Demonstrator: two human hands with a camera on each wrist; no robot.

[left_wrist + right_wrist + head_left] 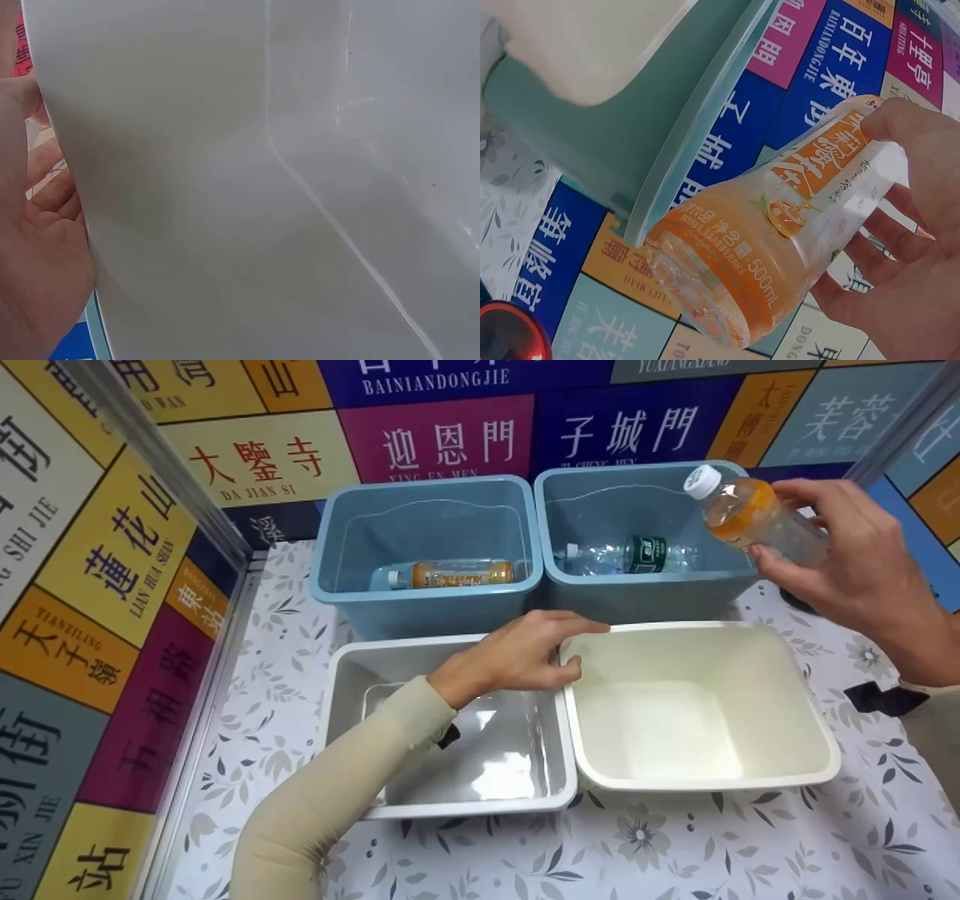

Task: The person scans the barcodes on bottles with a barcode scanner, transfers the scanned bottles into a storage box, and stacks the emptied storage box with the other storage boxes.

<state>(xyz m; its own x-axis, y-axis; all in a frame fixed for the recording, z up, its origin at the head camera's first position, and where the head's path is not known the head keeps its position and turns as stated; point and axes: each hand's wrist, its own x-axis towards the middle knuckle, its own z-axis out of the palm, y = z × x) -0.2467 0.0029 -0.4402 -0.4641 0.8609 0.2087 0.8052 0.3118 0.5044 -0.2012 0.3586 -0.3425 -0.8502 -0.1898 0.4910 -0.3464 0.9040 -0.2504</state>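
My right hand point(862, 551) grips a clear plastic drink bottle point(739, 514) with an orange label and white cap. It is tilted, cap toward the left, over the right side of the right blue bin point(645, 592). In the right wrist view, the thumb and fingers wrap the bottle point(780, 217); its base faces the camera. My left hand point(529, 652) is at the adjoining rims of the grey bin point(450, 812) and the cream bin point(705, 784), index finger reaching over the cream bin's back-left corner. In the left wrist view, the hand point(45, 255) is partly hidden behind a bin wall point(172, 187).
Inside the left blue bin point(427, 611) lies an orange-labelled bottle point(461, 574). The right blue bin contains a clear bottle with a green label point(646, 555). Printed panels point(450, 439) stand behind and at the sides. A floral cloth point(637, 847) covers the table.
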